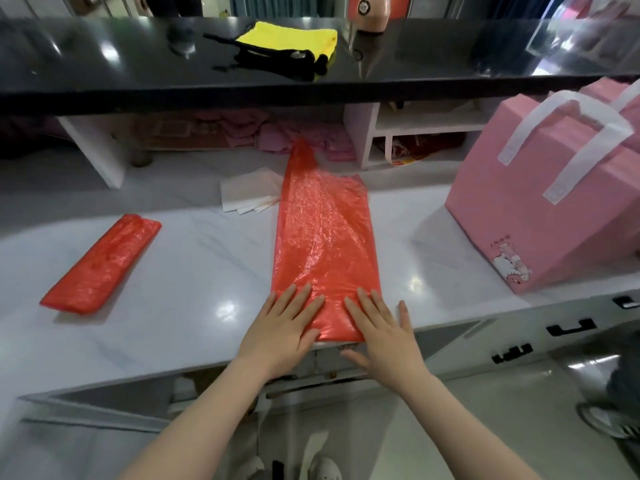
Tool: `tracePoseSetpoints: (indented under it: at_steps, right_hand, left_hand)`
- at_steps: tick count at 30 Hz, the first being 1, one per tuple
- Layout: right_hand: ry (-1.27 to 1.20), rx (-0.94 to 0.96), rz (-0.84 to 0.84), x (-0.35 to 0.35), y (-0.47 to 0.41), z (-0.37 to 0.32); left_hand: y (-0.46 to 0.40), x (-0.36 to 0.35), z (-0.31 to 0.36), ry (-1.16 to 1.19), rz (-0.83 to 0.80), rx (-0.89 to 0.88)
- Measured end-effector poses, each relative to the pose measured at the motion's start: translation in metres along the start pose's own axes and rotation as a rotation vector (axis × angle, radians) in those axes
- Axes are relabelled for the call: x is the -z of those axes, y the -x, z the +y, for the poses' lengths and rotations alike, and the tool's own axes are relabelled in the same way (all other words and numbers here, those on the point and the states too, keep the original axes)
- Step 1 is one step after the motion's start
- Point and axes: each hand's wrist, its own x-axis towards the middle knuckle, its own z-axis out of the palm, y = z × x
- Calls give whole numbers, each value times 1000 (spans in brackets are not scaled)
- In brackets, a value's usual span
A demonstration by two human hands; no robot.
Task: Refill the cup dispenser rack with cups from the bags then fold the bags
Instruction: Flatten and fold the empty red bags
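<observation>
The red bag [323, 237] lies flat and long on the white surface [194, 271], right in front of the person. The left hand [282, 329] and the right hand [382, 336] both press on its near end, with fingers straight and spread. Neither hand pinches anything.

What could go wrong? The bag is thin and slippery, I think, so it may slide when the hands push. Its near edge sits right at the edge of the surface, so it could slip off and fall to the floor. Air caught inside may puff it up and make the fold crooked. The far tip [301, 150] is bunched up and may stay wrinkled.

Now the count. There are two red bags: this flat one, and one folded red bag [102, 265] well apart on the left. There are two hands. There is a small pile of white paper napkins [251, 194] just beside the flat bag. At least one pink carry bag [540, 209] stands on the right. One yellow and black cloth [291, 43] lies on the dark shelf [450, 64] above. I see no cups and no cup rack.
</observation>
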Motion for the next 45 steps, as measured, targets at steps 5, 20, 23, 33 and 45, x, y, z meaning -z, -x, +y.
tracePoseSetpoints:
  at_steps: [5, 20, 23, 33, 45]
  right_hand:
    - [-22, 36, 47, 3, 5, 21]
    - [-701, -270, 271, 31, -7, 41]
    - [-755, -309, 309, 31, -10, 39]
    - [-794, -319, 312, 19, -7, 32]
    - [-574, -257, 270, 19, -11, 30]
  left_hand:
    - [-2, -1, -1, -16, -10, 6]
    - [20, 10, -10, 635, 374, 258]
    - [17, 12, -4, 733, 433, 380]
    - [14, 11, -3, 803, 457, 494]
    - [9, 5, 17, 215, 416, 186]
